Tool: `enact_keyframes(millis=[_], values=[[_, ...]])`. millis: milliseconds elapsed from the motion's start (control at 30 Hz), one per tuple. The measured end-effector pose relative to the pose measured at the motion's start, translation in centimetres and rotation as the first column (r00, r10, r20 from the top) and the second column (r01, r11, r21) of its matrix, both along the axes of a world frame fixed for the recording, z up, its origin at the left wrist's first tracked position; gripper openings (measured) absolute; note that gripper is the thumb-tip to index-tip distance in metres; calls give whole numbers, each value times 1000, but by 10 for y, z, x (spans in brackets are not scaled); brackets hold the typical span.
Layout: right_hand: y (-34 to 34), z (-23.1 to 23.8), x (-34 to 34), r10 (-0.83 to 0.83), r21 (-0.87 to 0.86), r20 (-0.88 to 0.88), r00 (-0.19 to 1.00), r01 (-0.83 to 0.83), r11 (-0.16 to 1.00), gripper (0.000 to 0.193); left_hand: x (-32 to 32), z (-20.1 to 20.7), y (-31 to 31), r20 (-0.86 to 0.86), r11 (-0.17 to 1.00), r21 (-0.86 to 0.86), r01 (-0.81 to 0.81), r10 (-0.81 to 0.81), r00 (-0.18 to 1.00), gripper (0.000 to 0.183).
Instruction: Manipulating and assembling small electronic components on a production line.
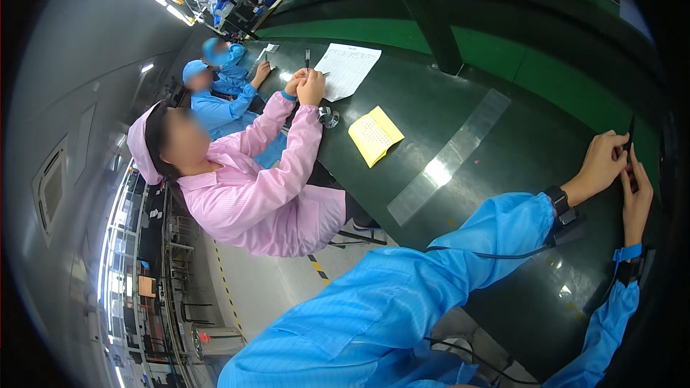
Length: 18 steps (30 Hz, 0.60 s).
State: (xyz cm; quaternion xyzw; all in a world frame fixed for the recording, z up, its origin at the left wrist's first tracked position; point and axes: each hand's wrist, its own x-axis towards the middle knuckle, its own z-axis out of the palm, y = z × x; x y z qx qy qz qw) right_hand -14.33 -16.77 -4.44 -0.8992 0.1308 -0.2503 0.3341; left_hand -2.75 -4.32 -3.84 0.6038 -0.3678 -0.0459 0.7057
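Observation:
At the right side of the green bench, my left hand (602,164) is closed, thumb and fingers pinched at a thin dark pointed piece (632,129) that sticks up from the fingertips. I cannot make out its kind. My right hand (637,197) is just beside it, fingertips pinched together at the lower end of the same piece and close to my left fingers. A black band with a small box (560,205) is on my left wrist. Around my right wrist are a blue strap (627,251) and a black band.
A clear strip (449,158) crosses the green bench top (532,158). Beyond it lie a yellow printed sheet (376,136) and a white form (351,72). A person in pink (251,172) sits there holding a pen; people in blue sit farther along. A green post (424,14) rises behind.

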Motion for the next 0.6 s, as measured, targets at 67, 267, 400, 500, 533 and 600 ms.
enact_keyframes(millis=[67, 267, 400, 500, 533, 600], values=[[-1, -2, 1, 7, 9, 26, 1000, -7, 1000, 48, 0, 0, -1, -25, 1000, -13, 10, -10, 1000, 37], [-2, -4, 0, 17, 5, 106, 994, -18, 1000, 48, -2, 2, -6, -63, 1000, -28, 9, -11, 998, 36], [16, 9, 8, 33, 35, 147, 989, -39, 999, 48, 6, -1, 1, -22, 1000, -24, -12, 12, 1000, 36], [21, 11, 7, 30, 41, 104, 994, -34, 999, 48, 7, 2, 8, -37, 1000, -2, -16, 16, 999, 35], [22, 16, 4, 25, 35, 84, 996, -28, 999, 49, 4, 4, 7, -68, 1000, 14, -1, 2, 998, 35], [23, 19, 1, -18, 62, 63, 998, 14, 998, 48, 0, 10, 6, -54, 1000, -2, 13, -13, 998, 33]])
